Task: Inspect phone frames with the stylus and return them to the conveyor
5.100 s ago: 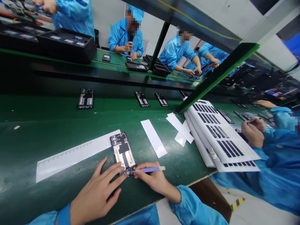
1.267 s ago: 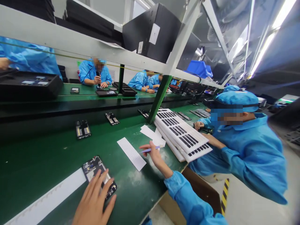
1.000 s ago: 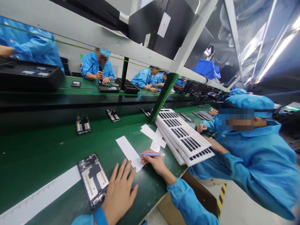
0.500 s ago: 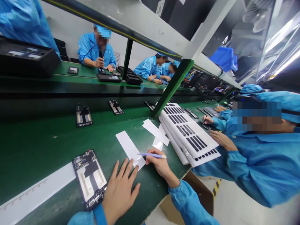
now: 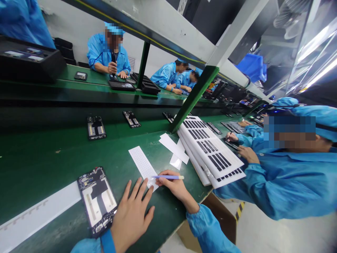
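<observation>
And here's the R hand point(image 5: 174, 186) at the near end of the white sticker sheet point(image 5: 139, 160), thumb + fingers clamped on purple tweezers point(image 5: 171, 177); tips pinched or apart, can't tell, too small. Key geometry rn: the sheet lies just L of the R fingers, long axis slanting far L to near R. The tweezers cut across it, approx side to side, tips pointing L, pale butt end out to the R. So the tips sit over the sheet's near end, most of its grid stretching away beyond; contact vs. hover, can't tell.

L hand point(image 5: 133, 211) is flat, palm down, fingers spread, nothing gripped. Its index fingertip overlaps the sheet's near L edge in view; pressing or not, can't say. Both hands v. close to that end, but R has the tool over it.

Open phone point(image 5: 97, 196) lies L of the L hand, innards up, long axis approx parallel to the sheet, near R corner right beside the L wrist. So L hand's btwn phone and sheet, R hand well apart from the phone. Long white strip point(image 5: 55, 207) runs off L from the phone; loose white slips point(image 5: 173, 148) lie beyond the R hand, nr the foam stack point(image 5: 222, 147).
</observation>
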`<state>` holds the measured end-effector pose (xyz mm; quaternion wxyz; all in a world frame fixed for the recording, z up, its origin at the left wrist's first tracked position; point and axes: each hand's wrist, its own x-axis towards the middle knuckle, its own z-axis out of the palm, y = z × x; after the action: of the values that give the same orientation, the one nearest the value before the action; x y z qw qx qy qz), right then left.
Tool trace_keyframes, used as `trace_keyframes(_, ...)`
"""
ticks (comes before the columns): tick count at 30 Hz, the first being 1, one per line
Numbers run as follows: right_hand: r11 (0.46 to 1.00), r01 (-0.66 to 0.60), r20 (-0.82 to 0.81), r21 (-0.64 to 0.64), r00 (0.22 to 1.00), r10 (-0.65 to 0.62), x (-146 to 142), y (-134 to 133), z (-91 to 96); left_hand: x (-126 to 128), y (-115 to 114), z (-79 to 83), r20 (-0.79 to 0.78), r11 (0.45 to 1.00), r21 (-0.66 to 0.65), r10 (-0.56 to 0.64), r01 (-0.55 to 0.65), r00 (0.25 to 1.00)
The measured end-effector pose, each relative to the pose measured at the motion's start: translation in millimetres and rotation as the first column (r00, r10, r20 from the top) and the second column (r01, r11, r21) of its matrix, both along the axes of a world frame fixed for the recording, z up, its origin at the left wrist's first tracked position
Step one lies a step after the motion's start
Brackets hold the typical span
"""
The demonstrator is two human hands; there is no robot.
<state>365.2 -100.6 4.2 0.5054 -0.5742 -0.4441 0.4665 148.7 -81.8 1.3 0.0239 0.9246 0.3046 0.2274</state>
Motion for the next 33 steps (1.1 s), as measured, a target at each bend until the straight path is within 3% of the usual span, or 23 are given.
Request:
trace_keyframes(8,0.995,-0.02,0.026,-0.097,0.999,0.023,0,1,3.8,0,0,0.2,-0.011,1.0,0.009,-0.003,0.003,1.0)
trace_keyframes(33,0.994,-0.022,0.039,-0.103,0.999,0.026,-2,3,11.2,1,-1,4.8,0.0,0.999,-0.032,-0.011,0.011,1.0)
